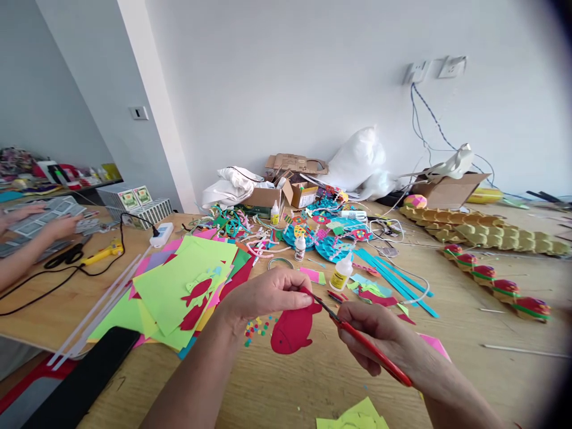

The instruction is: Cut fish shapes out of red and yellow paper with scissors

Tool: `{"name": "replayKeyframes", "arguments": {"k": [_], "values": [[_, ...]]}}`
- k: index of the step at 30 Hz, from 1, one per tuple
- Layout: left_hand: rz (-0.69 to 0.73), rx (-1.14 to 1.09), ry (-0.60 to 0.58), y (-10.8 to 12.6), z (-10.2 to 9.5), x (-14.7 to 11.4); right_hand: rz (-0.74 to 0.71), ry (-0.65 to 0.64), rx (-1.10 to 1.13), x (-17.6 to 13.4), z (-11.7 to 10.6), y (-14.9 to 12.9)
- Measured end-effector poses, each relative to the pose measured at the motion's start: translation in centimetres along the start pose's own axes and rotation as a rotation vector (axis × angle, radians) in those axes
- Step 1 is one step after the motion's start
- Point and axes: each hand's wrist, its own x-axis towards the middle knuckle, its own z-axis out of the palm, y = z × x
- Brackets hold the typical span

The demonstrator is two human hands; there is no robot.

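Observation:
A red paper fish (pixel 291 331) with a small dark eye hangs from my left hand (pixel 277 292), which pinches it near the tail between thumb and fingers. My right hand (pixel 379 336) is closed round red-handled scissors (pixel 373 347). Their dark blades touch the paper right beside my left fingertips. Small coloured dots (pixel 257 329) lie on the table to the left of the fish. Red and green paper scraps (pixel 373 292) lie beyond my right hand. At the bottom edge is a piece of yellow-green paper (pixel 353 417).
Stacked coloured paper sheets (pixel 174 280) and a black phone (pixel 89 381) lie left. Glue bottles (pixel 341 273) stand at the centre, before cardboard boxes (pixel 268 196). Painted egg-carton strips (pixel 496 280) line the right. Another person's hands (pixel 62 229) work far left near a yellow glue gun (pixel 103 252).

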Motion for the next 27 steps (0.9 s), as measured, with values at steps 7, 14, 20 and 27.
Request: {"name": "replayKeyframes", "arguments": {"k": [7,14,20,27], "values": [[-0.006,0.060,-0.062,0.2,-0.2,0.0,-0.014,-0.034,-0.095,-0.2,-0.4,-0.2],[0.003,0.124,-0.135,0.0,-0.5,0.1,-0.043,-0.053,-0.246,-0.4,-0.9,0.0],[-0.004,0.170,-0.158,-0.3,-0.8,0.2,-0.084,-0.035,-0.379,-0.2,-1.0,0.2],[-0.088,0.125,-0.023,0.2,-0.7,-0.2,-0.051,-0.151,-0.211,-0.3,-1.9,1.3]]}}
